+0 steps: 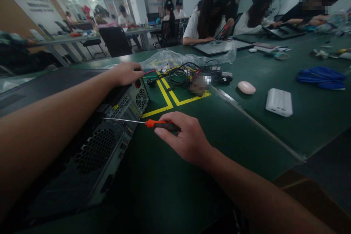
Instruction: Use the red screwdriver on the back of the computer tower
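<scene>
A black desktop computer case (68, 186) lies on the green table at my left, its rear panel with a fan grille turned toward the right. My left hand (127, 74) reaches across it, fingers bent over the far rear edge and gripping it. In my right hand (189, 135) is a screwdriver (161, 124) with an orange and black handle, held between thumb and fingers. Its long metal shaft points left, and the tip appears at the edge of the case near the vented side panel. Whether the tip touches a screw cannot be made out.
Tangled cables (181, 75) lie beyond the case by yellow tape (189, 100) and clear plastic wrap (164, 57). Farther right are a pink oval object (246, 87), a white box-shaped device (279, 102) and a blue bundle (320, 77). Several people work across the table.
</scene>
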The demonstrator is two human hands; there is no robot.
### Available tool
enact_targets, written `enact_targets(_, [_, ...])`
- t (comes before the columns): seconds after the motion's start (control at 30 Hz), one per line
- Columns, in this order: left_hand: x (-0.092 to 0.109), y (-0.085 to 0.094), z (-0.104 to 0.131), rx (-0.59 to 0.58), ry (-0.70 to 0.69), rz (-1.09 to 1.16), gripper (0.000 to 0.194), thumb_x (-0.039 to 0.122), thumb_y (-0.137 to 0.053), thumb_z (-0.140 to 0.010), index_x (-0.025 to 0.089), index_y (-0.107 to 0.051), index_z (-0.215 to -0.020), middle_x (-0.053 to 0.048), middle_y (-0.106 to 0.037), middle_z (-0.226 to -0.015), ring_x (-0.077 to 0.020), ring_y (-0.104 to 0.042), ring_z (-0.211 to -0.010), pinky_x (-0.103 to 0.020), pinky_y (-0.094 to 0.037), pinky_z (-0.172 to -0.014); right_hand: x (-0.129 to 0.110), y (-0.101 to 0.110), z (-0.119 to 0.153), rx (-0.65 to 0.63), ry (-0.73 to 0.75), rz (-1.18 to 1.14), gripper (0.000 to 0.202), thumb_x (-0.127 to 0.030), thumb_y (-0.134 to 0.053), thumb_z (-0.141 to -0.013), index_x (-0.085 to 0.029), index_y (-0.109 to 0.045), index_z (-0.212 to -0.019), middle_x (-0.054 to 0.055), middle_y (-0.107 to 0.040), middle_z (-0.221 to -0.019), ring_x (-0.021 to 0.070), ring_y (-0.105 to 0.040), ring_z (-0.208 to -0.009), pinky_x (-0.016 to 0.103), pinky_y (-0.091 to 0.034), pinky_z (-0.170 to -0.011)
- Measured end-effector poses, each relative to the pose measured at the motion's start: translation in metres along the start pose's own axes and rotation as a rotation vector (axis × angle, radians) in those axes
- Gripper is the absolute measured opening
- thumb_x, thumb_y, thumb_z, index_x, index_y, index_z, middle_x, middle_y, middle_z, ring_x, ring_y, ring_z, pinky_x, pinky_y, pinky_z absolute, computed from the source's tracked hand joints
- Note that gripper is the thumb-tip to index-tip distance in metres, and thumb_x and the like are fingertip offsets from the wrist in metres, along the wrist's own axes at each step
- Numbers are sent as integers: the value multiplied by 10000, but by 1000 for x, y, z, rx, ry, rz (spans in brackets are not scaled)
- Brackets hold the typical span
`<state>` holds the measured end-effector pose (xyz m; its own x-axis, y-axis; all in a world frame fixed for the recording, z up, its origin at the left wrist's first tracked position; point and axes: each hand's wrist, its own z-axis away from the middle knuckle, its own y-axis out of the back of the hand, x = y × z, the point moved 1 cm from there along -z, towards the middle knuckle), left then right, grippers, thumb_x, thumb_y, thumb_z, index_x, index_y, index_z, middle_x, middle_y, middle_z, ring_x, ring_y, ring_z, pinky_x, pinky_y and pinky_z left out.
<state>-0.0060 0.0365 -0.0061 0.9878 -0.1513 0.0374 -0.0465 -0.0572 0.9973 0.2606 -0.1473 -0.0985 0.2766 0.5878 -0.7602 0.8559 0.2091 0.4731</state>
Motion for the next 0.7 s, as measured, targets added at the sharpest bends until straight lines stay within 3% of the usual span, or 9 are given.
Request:
enact_targets(0.13, [-1,0,0,-9,-5,0,623,507,-514,-913,238,-870,-1347,-149,-867,-1217,-385,-778,-1153,-467,-591,-1030,-4,1,1,-112,-120,2,264,-483,-658,-1109,-234,-715,-1043,-30,-660,-797,159,-557,-713,321,-338,-712])
enact_targets(0.2, [0,0,0,-3,-2,6,630,509,-512,-912,225,-873,-1344,-154,-863,-1241,-391,-778,-1172,-470,-585,-1046,-4,0,2,-117,-155,-1,233,-483,-690,-1059,-252,-660,-1059,-58,-607,-761,150,-514,-672,320,-310,-697])
enact_targets(0.33, [1,-1,1,10,16,10,638,503,-524,-899,219,-881,-1346,-155,-861,-1262,-400,-776,-1198,-479,-578,-1065,-2,-2,3,-77,-126,-21,263,-379,-745,-919,-283,-541,-1054,-77,-584,-776,139,-477,-643,316,-311,-685])
enact_targets(0.7, [1,-1,1,13,0,22,642,510,-529,-891,204,-872,-1339,-156,-865,-1265,-387,-779,-1161,-454,-586,-1042,0,-2,2,-66,-48,-45,198,-329,-683,-957,-284,-509,-1040,-97,-521,-734,125,-463,-593,298,-317,-650])
